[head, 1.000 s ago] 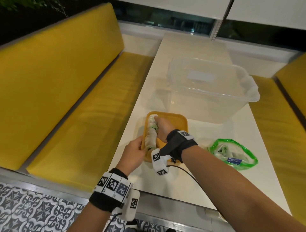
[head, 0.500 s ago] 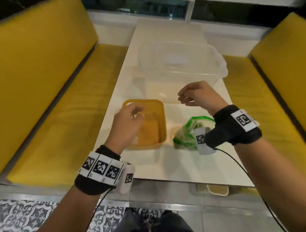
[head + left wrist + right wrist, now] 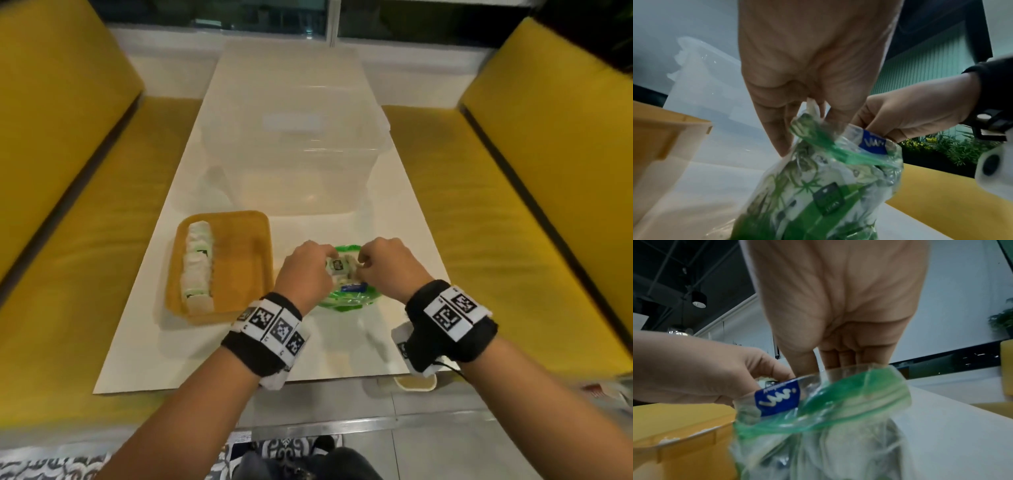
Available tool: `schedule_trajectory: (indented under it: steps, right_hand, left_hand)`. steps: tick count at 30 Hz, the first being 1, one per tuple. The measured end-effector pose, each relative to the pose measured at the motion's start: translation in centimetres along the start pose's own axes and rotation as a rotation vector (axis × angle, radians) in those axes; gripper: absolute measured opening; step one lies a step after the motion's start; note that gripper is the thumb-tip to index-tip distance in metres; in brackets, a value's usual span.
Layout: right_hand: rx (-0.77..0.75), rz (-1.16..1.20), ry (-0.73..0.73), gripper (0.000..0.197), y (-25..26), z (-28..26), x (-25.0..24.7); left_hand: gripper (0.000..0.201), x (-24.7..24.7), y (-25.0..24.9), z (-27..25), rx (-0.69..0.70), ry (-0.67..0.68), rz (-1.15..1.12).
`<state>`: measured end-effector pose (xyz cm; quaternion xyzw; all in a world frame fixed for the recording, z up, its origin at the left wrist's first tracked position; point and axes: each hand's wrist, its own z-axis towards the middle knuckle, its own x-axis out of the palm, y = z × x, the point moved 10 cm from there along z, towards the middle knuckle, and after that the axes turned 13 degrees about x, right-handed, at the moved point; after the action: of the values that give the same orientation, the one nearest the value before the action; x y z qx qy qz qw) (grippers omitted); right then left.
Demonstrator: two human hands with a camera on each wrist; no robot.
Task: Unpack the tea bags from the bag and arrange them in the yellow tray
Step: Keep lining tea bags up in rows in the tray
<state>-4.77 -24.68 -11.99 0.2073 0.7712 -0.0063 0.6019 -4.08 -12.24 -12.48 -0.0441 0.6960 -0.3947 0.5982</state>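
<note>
The yellow tray [image 3: 255, 240] sits left of centre on the white table, with a row of several tea bags [image 3: 198, 263] along its left side. To its right stands the clear bag with a green zip rim [image 3: 346, 301] and a blue label [image 3: 872, 144], mouth up, more tea bags inside. My left hand [image 3: 329, 263] pinches a white tea bag [image 3: 337, 266] at the bag's mouth. My right hand [image 3: 363, 270] grips the bag's rim [image 3: 859, 369], fingers curled over it.
A large clear plastic tub [image 3: 294, 154] stands just behind the tray and bag. Yellow benches [image 3: 85, 240] flank the table on both sides. The table's near edge [image 3: 239, 380] is close below my wrists.
My right hand left the tea bags in the tray and my left hand let go of the tray. Both moved right to the zip bag and now hold at its mouth.
</note>
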Motion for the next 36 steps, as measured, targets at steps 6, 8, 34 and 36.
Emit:
schedule_trajectory:
  steps: [6,8,34,36]
  right_hand:
    - [0.02,-0.097,-0.024,0.015,2.4,0.2,0.8]
    - [-0.004,-0.082,-0.047,0.004,2.8,0.5,1.2]
    - [-0.219,0.533,0.028,0.005,1.4,0.8,-7.0]
    - [-0.229,0.527,0.038,0.003,1.4,0.8,-8.0]
  left_hand:
    - [0.048,0.4,-0.7,-0.1,0.037,0.007,0.078]
    - [0.051,0.4,-0.4,-0.3,0.018,0.009,0.062]
    - [0.049,-3.4,2.0,0.2,0.018,-0.064,-0.329]
    - [0.042,-4.7,2.0,0.0,0.041,-0.1,-0.369]
